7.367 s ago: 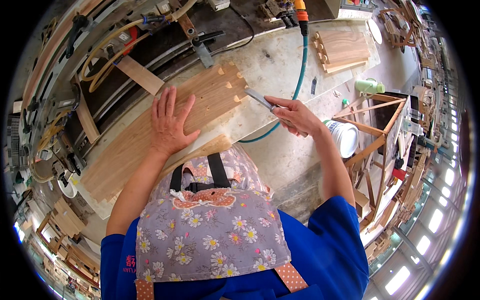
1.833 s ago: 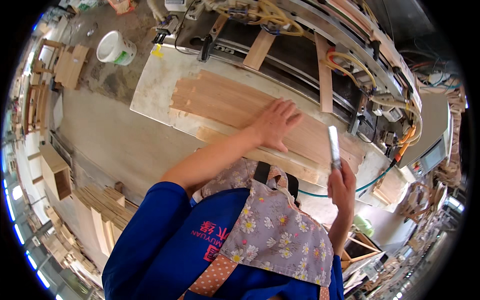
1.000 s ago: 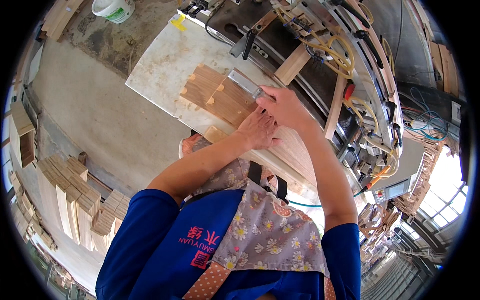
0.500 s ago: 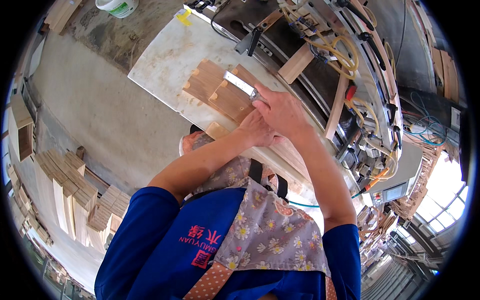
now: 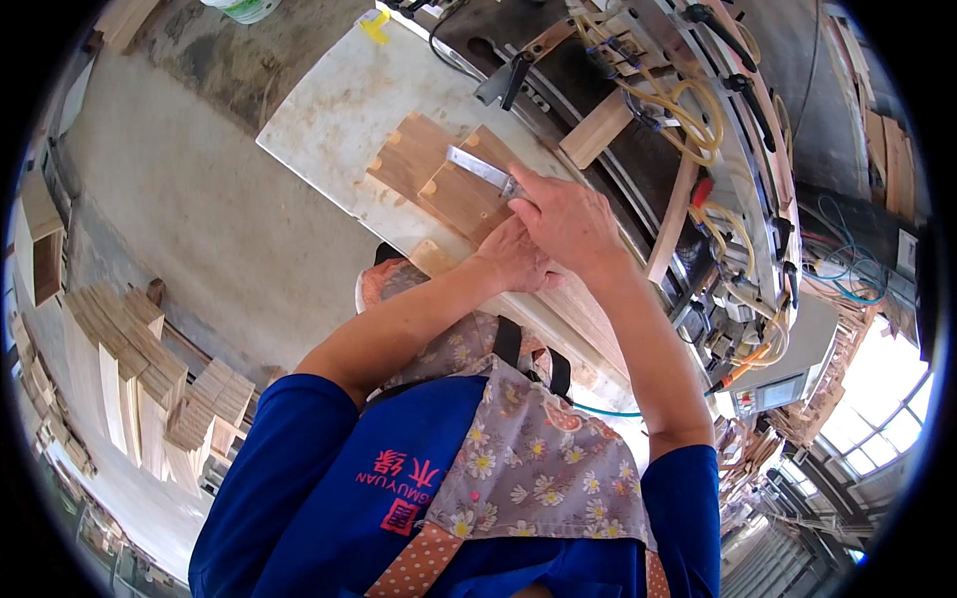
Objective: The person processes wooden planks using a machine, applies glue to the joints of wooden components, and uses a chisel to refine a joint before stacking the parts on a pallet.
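Note:
A brown wooden board with rounded, paler joints along its end lies over a second brown board on the white worktop. Across the upper board rests a tool with a flat metal blade and a thicker grey end; its exact kind is unclear. My right hand closes on that grey end, with the index finger stretched along it. Just below, my left hand grips the near part of the upper board, its fingers curled and partly hidden. The two hands overlap.
The white worktop has a yellow tape patch at its far corner. To the right stands a machine with clamps, wooden blocks and yellow air hoses. Stacked timber is on the left. A small pale wood piece lies near my left forearm.
The metal blade has tilted slightly on the board, and its shine has dulled. Both hands keep nearly the same place and hold. The surroundings shift a little with my head.

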The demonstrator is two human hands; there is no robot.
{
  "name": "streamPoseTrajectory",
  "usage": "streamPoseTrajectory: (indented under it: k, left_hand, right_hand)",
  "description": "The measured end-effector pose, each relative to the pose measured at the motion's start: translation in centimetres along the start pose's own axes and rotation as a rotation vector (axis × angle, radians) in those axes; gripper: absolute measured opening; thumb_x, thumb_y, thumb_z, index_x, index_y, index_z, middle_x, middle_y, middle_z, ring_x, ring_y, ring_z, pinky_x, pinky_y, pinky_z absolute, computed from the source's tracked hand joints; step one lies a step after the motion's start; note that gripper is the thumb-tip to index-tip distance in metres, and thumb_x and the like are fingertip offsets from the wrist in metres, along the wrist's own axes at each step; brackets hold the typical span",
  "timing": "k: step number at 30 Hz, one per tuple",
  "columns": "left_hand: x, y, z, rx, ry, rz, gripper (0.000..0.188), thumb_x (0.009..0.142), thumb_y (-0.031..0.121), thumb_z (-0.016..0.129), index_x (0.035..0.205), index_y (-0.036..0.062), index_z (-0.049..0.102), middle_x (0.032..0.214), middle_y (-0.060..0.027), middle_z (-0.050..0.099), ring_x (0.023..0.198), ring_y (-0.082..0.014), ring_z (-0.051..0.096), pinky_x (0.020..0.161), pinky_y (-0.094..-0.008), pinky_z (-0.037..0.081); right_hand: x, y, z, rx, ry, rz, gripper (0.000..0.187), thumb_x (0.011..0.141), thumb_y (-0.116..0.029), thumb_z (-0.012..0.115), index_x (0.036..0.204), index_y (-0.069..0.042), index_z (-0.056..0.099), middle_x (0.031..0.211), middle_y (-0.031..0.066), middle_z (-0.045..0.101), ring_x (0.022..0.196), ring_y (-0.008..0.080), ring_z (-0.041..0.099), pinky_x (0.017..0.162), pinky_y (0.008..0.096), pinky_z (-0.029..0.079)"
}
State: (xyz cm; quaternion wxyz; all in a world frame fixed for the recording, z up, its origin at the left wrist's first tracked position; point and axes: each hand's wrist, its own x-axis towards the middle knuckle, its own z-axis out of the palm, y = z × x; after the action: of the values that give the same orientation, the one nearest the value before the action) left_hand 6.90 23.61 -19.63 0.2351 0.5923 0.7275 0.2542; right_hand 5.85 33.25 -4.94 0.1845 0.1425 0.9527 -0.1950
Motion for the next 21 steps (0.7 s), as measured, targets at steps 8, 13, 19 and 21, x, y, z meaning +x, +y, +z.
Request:
streamPoseTrajectory:
  k: [8,13,19,21]
  left_hand:
    - [0.0,0.9,-0.9,0.092,-0.040,-0.040,0.069,0.086,0.059,0.056,0.140,0.0157,0.051,0.143,-0.0142,0.050,0.136,-0.0340,0.041,0.114,-0.0487,0.029]
    - [0.5,1.6,-4.4,-0.012,-0.282,-0.072,0.071,0.088,0.061,0.053,0.140,0.0123,0.052,0.146,-0.0145,0.047,0.140,-0.0322,0.036,0.117,-0.0463,0.024]
    - [0.1,2.2,-4.2,0.046,-0.245,-0.118,0.072,0.087,0.061,0.054,0.138,0.0094,0.053,0.148,-0.0170,0.044,0.142,-0.0313,0.034,0.118,-0.0453,0.023]
    - [0.1,1.8,-2.9,0.019,-0.173,-0.125,0.071,0.087,0.060,0.054,0.137,0.0091,0.053,0.148,-0.0179,0.044,0.142,-0.0320,0.034,0.118,-0.0456,0.023]
  right_hand:
    - [0.6,2.3,1.1,0.533,-0.187,0.140,0.030,0.087,-0.027,0.065,0.105,-0.003,0.070,0.083,0.0178,0.070,0.081,0.0313,0.068,0.072,0.0430,0.050]
    - [0.8,4.1,-0.4,0.629,-0.483,0.292,0.041,0.086,-0.027,0.065,0.115,0.003,0.065,0.082,0.0157,0.069,0.071,0.0212,0.066,0.067,0.0349,0.052]
    - [0.7,3.8,0.6,0.496,-0.303,0.092,0.044,0.091,-0.025,0.061,0.130,-0.004,0.061,0.067,0.0058,0.060,0.054,0.0112,0.056,0.050,0.0274,0.044]
    - [1.0,3.6,-0.4,0.488,-0.355,0.075,0.045,0.093,-0.024,0.059,0.134,-0.006,0.059,0.061,0.0029,0.055,0.049,0.0084,0.051,0.045,0.0257,0.042]
